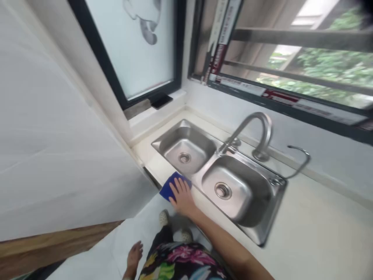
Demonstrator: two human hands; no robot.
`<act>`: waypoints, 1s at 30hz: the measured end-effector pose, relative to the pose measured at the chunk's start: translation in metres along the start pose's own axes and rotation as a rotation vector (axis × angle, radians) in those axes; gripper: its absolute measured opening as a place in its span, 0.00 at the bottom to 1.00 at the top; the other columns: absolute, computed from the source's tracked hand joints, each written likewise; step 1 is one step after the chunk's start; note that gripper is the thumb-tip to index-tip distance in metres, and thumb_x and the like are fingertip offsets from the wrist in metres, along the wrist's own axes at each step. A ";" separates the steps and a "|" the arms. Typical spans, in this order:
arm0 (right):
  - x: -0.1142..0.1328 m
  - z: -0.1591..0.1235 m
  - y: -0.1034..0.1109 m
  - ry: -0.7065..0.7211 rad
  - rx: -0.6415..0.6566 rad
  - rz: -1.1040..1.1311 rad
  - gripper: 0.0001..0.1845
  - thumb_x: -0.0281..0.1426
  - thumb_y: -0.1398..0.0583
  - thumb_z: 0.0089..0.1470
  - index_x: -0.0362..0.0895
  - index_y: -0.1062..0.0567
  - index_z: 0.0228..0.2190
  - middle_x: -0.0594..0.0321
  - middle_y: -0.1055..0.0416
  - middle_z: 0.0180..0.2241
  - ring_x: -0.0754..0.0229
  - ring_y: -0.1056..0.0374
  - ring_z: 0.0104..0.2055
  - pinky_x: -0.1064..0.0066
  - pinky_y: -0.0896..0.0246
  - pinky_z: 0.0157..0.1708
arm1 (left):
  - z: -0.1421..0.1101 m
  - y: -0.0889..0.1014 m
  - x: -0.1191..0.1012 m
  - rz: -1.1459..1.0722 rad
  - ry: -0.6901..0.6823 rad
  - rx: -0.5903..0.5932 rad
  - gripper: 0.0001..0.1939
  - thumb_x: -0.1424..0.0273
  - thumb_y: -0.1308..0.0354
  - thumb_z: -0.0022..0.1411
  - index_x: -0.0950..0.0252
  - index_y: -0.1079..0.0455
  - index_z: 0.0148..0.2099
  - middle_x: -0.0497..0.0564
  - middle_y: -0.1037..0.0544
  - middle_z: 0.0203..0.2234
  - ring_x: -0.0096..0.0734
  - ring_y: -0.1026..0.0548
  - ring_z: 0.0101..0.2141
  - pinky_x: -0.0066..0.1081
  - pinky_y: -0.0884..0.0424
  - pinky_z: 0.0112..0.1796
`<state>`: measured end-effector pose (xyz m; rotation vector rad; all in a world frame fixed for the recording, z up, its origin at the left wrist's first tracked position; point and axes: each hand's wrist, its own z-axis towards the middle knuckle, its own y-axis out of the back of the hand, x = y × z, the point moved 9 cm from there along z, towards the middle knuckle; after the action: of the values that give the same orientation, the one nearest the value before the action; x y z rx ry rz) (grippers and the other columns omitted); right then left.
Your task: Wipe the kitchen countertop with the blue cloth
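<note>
My right hand (182, 196) lies flat with its fingers spread on a blue cloth (169, 186), pressing it onto the pale counter (305, 233) at the front edge, just left of the steel double sink (264, 229). My left hand (134, 254) hangs low beside my leg, fingers loosely curled, holding nothing that I can see. Both sink basins look bare, each with a round drain.
A curved steel tap (262, 132) rises behind the sink, with a thin second spout (301, 157) to its right. A white cabinet side (58, 136) stands at the left. A dark-framed window (276, 58) runs behind the counter. White floor lies below.
</note>
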<state>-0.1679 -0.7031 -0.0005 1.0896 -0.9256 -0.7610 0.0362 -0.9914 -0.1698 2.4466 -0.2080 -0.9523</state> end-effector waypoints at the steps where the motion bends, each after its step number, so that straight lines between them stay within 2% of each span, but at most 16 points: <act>1: -0.004 -0.021 0.005 0.001 -0.004 0.003 0.39 0.46 0.46 0.63 0.45 0.48 0.69 0.46 0.54 0.71 0.40 0.58 0.73 0.45 0.60 0.69 | 0.006 -0.002 -0.015 -0.025 -0.035 -0.011 0.22 0.44 0.51 0.51 0.56 0.30 0.31 0.59 0.17 0.32 0.55 0.17 0.40 0.48 0.21 0.41; 4: -0.020 -0.082 0.021 -0.017 -0.016 0.017 0.39 0.43 0.44 0.62 0.46 0.48 0.69 0.48 0.54 0.71 0.41 0.59 0.73 0.45 0.59 0.69 | 0.016 -0.011 -0.085 -0.082 -0.177 -0.041 0.30 0.44 0.55 0.57 0.61 0.28 0.45 0.60 0.18 0.43 0.46 0.20 0.49 0.42 0.25 0.52; 6: -0.031 -0.120 0.032 -0.030 -0.008 0.030 0.39 0.41 0.43 0.61 0.47 0.48 0.68 0.49 0.54 0.72 0.42 0.59 0.73 0.45 0.57 0.69 | 0.009 -0.020 -0.151 -0.123 -0.361 -0.079 0.33 0.44 0.54 0.61 0.64 0.29 0.52 0.60 0.18 0.43 0.42 0.19 0.47 0.43 0.27 0.54; 8: -0.042 -0.153 0.044 -0.045 0.018 0.041 0.40 0.40 0.42 0.59 0.48 0.47 0.68 0.51 0.55 0.72 0.43 0.59 0.73 0.45 0.56 0.69 | -0.012 -0.036 -0.224 -0.137 -0.596 -0.102 0.32 0.46 0.55 0.65 0.66 0.28 0.53 0.59 0.18 0.40 0.39 0.19 0.42 0.43 0.25 0.51; 11: -0.061 -0.200 0.062 -0.096 0.061 0.057 0.40 0.40 0.41 0.59 0.50 0.47 0.68 0.53 0.54 0.72 0.44 0.59 0.73 0.45 0.54 0.69 | -0.049 -0.082 -0.307 -0.051 -0.838 -0.010 0.26 0.53 0.56 0.70 0.65 0.28 0.54 0.55 0.18 0.37 0.34 0.21 0.39 0.37 0.26 0.48; 13: -0.074 -0.232 0.073 -0.131 0.078 0.064 0.39 0.41 0.42 0.60 0.50 0.48 0.68 0.54 0.55 0.72 0.45 0.58 0.73 0.45 0.53 0.69 | -0.070 -0.117 -0.340 0.066 -0.951 0.082 0.24 0.56 0.56 0.70 0.64 0.28 0.54 0.53 0.18 0.36 0.32 0.22 0.36 0.34 0.26 0.44; 15: -0.088 -0.266 0.083 -0.171 0.081 0.056 0.39 0.42 0.43 0.61 0.51 0.49 0.69 0.55 0.55 0.72 0.46 0.57 0.73 0.45 0.51 0.69 | -0.084 -0.147 -0.355 0.175 -1.022 0.170 0.22 0.59 0.56 0.70 0.64 0.27 0.53 0.51 0.19 0.34 0.30 0.24 0.33 0.31 0.27 0.41; 17: -0.104 -0.300 0.092 -0.221 0.066 0.033 0.38 0.42 0.44 0.62 0.52 0.49 0.69 0.57 0.54 0.72 0.47 0.56 0.73 0.46 0.50 0.68 | -0.090 -0.168 -0.358 0.244 -1.054 0.233 0.22 0.60 0.56 0.70 0.64 0.26 0.52 0.50 0.20 0.32 0.29 0.25 0.29 0.30 0.28 0.38; 19: -0.123 -0.332 0.101 -0.284 0.035 0.003 0.36 0.41 0.45 0.63 0.53 0.48 0.68 0.58 0.54 0.72 0.48 0.55 0.73 0.47 0.48 0.68 | -0.091 -0.179 -0.357 0.282 -1.066 0.254 0.22 0.60 0.56 0.69 0.64 0.25 0.51 0.49 0.21 0.31 0.29 0.26 0.29 0.30 0.29 0.37; 22: -0.152 -0.370 0.112 -0.381 -0.011 -0.048 0.35 0.41 0.45 0.63 0.53 0.48 0.68 0.59 0.53 0.72 0.48 0.54 0.73 0.47 0.46 0.67 | -0.086 -0.184 -0.354 0.299 -1.040 0.244 0.23 0.59 0.57 0.69 0.63 0.25 0.51 0.48 0.21 0.30 0.30 0.25 0.31 0.30 0.29 0.39; 25: -0.181 -0.384 0.116 -0.448 -0.031 -0.101 0.35 0.42 0.46 0.63 0.53 0.47 0.68 0.57 0.52 0.71 0.48 0.53 0.72 0.46 0.48 0.67 | -0.079 -0.185 -0.352 0.273 -0.964 0.233 0.24 0.58 0.57 0.69 0.62 0.26 0.53 0.46 0.21 0.29 0.29 0.25 0.29 0.29 0.29 0.37; 30: -0.246 -0.370 0.123 -0.610 -0.111 -0.174 0.33 0.43 0.50 0.65 0.49 0.45 0.67 0.54 0.50 0.71 0.48 0.53 0.72 0.47 0.51 0.68 | -0.083 -0.185 -0.355 0.308 -0.968 0.117 0.22 0.61 0.57 0.68 0.62 0.25 0.51 0.47 0.22 0.28 0.32 0.25 0.31 0.31 0.30 0.37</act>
<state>0.0694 -0.3084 -0.0096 0.8556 -1.2885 -1.3145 -0.1794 -0.6877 -0.0012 1.7610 -0.9443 -1.9179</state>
